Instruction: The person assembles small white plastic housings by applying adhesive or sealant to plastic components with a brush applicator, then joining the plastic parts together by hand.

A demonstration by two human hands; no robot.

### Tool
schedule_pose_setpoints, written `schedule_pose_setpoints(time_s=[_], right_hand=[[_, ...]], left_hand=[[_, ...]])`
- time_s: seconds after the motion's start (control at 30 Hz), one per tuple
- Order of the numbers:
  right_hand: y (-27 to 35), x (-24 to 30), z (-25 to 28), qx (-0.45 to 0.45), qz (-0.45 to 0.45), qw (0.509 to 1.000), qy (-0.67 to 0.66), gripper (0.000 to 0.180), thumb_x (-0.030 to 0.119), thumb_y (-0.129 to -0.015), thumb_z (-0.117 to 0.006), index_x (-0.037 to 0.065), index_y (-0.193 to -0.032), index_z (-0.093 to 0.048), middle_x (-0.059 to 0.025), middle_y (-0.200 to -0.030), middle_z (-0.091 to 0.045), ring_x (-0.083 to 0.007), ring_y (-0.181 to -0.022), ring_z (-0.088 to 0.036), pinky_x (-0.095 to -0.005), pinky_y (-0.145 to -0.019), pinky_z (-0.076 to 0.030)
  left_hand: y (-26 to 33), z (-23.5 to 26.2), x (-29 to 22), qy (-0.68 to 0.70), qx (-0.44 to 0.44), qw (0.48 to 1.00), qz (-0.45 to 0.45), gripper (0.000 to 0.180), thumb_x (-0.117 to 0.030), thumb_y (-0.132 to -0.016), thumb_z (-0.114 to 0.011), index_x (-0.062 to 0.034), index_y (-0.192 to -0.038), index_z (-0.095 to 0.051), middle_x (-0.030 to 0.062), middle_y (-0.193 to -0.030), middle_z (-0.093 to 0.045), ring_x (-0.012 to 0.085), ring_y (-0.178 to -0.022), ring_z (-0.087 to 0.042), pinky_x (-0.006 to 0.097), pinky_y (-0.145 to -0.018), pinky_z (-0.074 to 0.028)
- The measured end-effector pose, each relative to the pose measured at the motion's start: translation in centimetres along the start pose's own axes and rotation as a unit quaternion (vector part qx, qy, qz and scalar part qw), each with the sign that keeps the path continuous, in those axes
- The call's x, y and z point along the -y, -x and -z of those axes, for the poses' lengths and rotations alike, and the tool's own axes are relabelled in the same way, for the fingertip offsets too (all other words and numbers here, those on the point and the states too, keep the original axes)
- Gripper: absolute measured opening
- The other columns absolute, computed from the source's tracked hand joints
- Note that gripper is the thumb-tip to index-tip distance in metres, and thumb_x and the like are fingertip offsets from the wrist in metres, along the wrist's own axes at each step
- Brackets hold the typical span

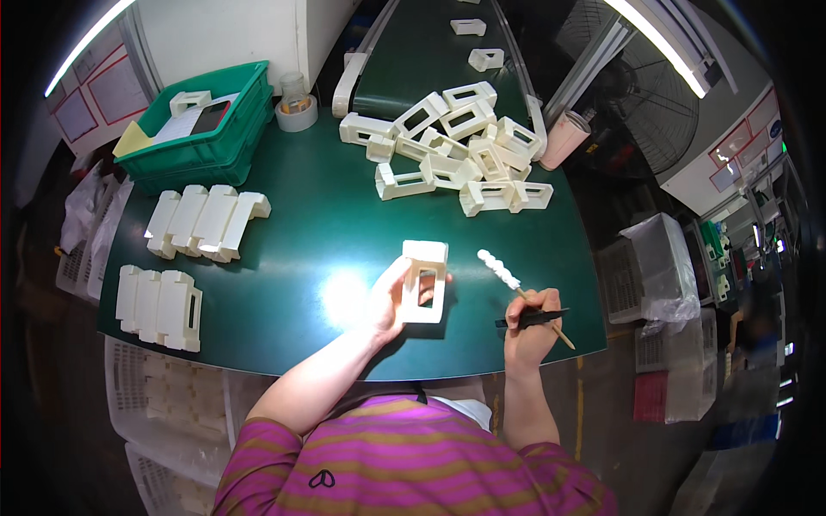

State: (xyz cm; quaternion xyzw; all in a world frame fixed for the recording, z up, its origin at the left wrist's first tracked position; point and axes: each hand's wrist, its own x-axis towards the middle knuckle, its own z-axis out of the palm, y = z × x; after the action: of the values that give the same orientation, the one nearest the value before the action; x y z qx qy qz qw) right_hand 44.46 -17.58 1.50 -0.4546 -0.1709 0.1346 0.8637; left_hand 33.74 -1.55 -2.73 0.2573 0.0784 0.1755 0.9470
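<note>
My left hand (388,299) is closed around a cream plastic housing (423,255), held upright above the green table. A rectangular opening in the housing shows fingertips behind it. To its right, my right hand (531,334) grips a thin wooden stick (564,336) with a lumpy white tip (498,269). That tip points up and left, apart from the housing. A slim black tool (540,317), pen-like or a small knife, lies crosswise in the same grip; its exact kind is unclear.
A heap of similar housings (447,168) covers the table's far side, below a conveyor belt (422,60) carrying others. Two rows of housings (215,224) stand at the left. A green crate (249,103), a tape roll (297,116) and a pink-white cylinder (565,138) border the work area.
</note>
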Motion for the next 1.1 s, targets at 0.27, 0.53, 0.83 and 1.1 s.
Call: schedule_pose_setpoints(time_s=[0.27,0.53,0.83,1.1], right_hand=[[2.6,-1.8,-0.7,0.091,-0.079,0.992,0.020,0.037,0.028,-0.097,-0.031,0.003,-0.071,-0.043,-0.0132,-0.056,-0.050,-0.0149,-0.046,-0.047,-0.0212,-0.041,-0.035],[3.6,-3.0,-0.6,0.134,-0.122,0.983,0.042,0.036,0.026,-0.097,-0.033,0.003,-0.072,-0.044,-0.0129,-0.057,-0.050,-0.0162,-0.047,-0.048,-0.0216,-0.042,-0.037],[3.1,-3.6,-0.1,0.037,-0.536,0.743,-0.398,0.035,0.026,-0.097,-0.033,0.011,-0.069,-0.046,-0.0029,-0.045,-0.040,-0.0078,-0.035,-0.030,-0.0208,-0.036,-0.022],[-1.9,-3.2,4.0,0.029,-0.312,0.873,-0.374,0.035,0.028,-0.097,-0.033,0.010,-0.069,-0.045,-0.0043,-0.047,-0.040,-0.0092,-0.037,-0.029,-0.0215,-0.036,-0.022]], left_hand=[[-0.7,0.1,-0.8,0.196,-0.005,0.980,-0.018,0.048,-0.024,-0.080,-0.049,0.0031,-0.119,-0.044,0.0123,-0.088,-0.051,0.0210,-0.069,-0.042,0.032,-0.070,-0.039],[-0.6,1.4,-0.5,0.221,0.053,0.973,-0.030,0.044,-0.034,-0.082,-0.049,0.0025,-0.105,-0.053,0.0045,-0.063,-0.043,0.0194,-0.066,-0.040,0.034,-0.073,-0.035],[-1.7,2.4,-0.5,0.243,0.113,0.961,-0.062,0.036,-0.026,-0.086,-0.046,-0.0012,-0.112,-0.051,0.0079,-0.077,-0.050,0.0225,-0.077,-0.048,0.037,-0.078,-0.039],[-1.1,1.0,-0.5,0.140,-0.015,0.990,-0.025,0.042,-0.024,-0.086,-0.056,-0.0010,-0.119,-0.041,0.0147,-0.106,-0.051,0.0314,-0.111,-0.046,0.052,-0.096,-0.038]])
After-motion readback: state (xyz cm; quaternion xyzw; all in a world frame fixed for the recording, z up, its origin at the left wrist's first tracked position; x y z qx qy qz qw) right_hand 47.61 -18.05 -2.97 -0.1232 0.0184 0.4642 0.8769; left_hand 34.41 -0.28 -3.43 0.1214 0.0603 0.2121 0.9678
